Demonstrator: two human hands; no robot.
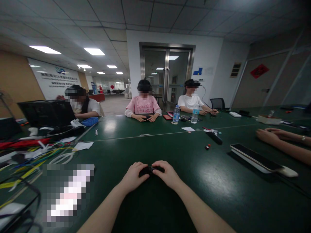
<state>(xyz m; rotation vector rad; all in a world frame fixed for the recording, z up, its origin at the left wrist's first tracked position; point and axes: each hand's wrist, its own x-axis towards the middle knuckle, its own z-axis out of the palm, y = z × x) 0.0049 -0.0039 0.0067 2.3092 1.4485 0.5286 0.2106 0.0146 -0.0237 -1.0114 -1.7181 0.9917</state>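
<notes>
Low over the dark green table [155,149], directly in front of me, a small black object [151,170] sits between my two hands. Thumb and fingers of my left hand [133,177] close on its left end. My right hand [168,174] pinches the right end the same way. Most of the object is covered by my fingers, and its kind is too dark and small to make out.
Left lie tangled cables [60,158], a blurred-out bright item [69,191] and a monitor [47,113]. Right are a phone on a white stand [257,158], a black-handled tool [215,137] and another person's hands [269,136]. Water bottles [195,115] stand farther back, near seated people.
</notes>
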